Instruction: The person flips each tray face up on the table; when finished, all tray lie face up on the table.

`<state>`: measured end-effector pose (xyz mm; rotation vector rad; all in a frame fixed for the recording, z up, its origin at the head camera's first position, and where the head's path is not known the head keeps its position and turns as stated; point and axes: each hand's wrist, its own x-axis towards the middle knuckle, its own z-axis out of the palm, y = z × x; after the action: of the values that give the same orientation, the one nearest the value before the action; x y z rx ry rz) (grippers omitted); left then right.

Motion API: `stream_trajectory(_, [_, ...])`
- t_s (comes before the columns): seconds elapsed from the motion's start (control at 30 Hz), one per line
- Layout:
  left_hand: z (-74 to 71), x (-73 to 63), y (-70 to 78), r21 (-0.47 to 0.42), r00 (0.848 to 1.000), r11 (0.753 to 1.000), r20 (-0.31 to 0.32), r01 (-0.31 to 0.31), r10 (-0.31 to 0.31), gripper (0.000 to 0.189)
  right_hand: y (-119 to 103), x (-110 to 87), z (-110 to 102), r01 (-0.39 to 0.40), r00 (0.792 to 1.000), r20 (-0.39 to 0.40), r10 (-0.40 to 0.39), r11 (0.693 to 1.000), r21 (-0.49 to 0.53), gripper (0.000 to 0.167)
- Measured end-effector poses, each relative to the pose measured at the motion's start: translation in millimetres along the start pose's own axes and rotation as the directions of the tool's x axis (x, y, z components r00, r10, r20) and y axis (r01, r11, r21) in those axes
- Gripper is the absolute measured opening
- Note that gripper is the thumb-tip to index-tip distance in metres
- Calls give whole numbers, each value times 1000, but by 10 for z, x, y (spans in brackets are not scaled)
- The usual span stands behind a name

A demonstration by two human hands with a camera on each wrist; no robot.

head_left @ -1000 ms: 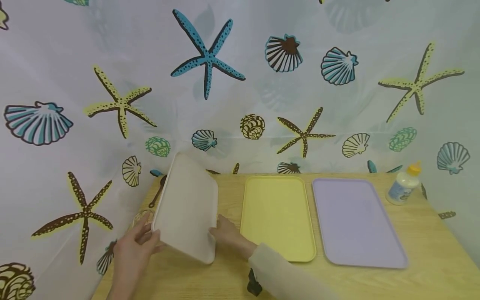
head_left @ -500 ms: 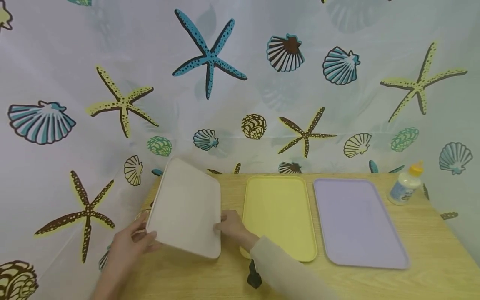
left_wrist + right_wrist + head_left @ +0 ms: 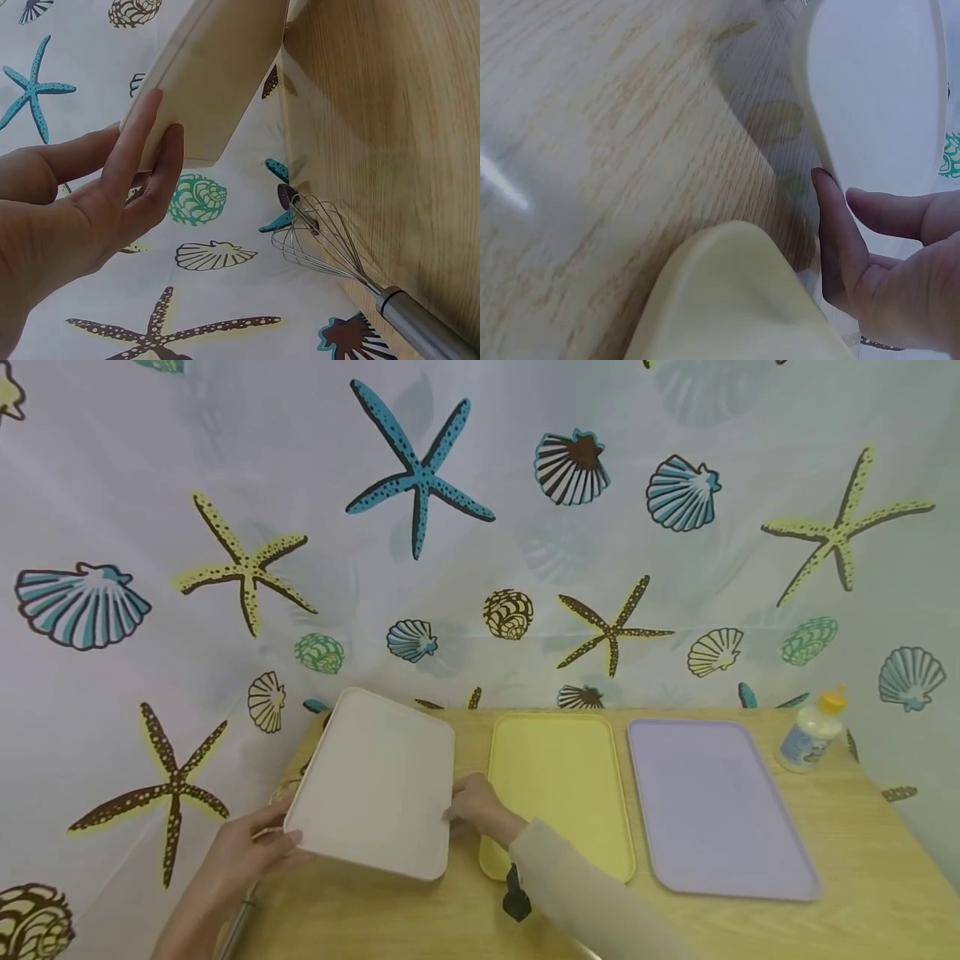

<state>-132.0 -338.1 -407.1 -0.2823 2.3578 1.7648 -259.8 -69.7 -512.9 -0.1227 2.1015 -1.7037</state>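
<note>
A cream-white rectangular tray [image 3: 375, 785] is held between both hands, tilted with its left side raised above the wooden table. My left hand [image 3: 251, 852] grips its near left edge, thumb on the inner face; in the left wrist view the fingers [image 3: 150, 180] spread under the tray's underside [image 3: 217, 90]. My right hand [image 3: 483, 810] pinches the right edge, and the right wrist view shows thumb and forefinger meeting at the rim. A whisk [image 3: 420, 322] with a steel handle lies on the table beneath my left hand, mostly hidden in the head view.
A yellow tray [image 3: 555, 793] lies flat just right of the white one, partly under my right forearm. Farther right are a lilac tray [image 3: 720, 810] and a bottle [image 3: 808, 739] with an orange cap. A shell-patterned curtain [image 3: 480, 527] hangs behind and at the sides.
The white tray has tipped from steep toward flatter, its lower right side shifting slightly right. My right hand has moved right with it. The whisk handle now shows below my left hand.
</note>
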Motion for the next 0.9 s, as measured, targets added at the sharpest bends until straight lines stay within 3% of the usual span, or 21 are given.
stream_trajectory(0.4, [-54, 43, -85, -17, 999, 999, -31, 28, -28, 59, -55, -19, -50, -25, 997, -68, 29, 998, 61, 51])
stream_trajectory(0.73, [-57, 136, -313, -45, 992, 993, -57, 109, -112, 57, -104, -145, -167, -10, 997, -81, 15, 998, 65, 53])
stream_trajectory(0.9, [-7, 197, -422, -55, 992, 994, -75, 96, -100, 56, -49, -168, -207, 19, 997, -70, -13, 996, 90, 53])
